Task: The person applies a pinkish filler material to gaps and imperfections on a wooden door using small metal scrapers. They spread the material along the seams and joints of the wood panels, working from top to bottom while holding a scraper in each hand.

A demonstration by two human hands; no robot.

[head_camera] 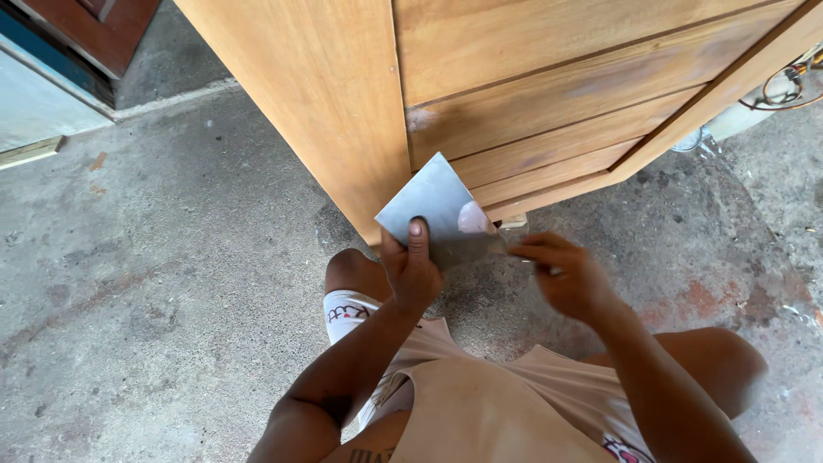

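Observation:
My left hand (411, 266) grips a square grey metal plate (429, 206) by its lower edge, thumb on top. A dab of pale pinkish filler (474, 219) sits on the plate's right side. My right hand (561, 270) pinches a small thin scraper blade (501, 247) whose tip meets the plate just below the filler. Both hands are in front of a wooden cabinet (531, 94) with slatted panels. A pale filler patch (420, 117) marks the cabinet near its corner post.
I am squatting on a stained concrete floor (171, 257), knees (347, 270) close to the cabinet's corner. A dark wooden door and a light panel (51, 77) stand at the top left. Coiled cables (784, 86) lie at the top right.

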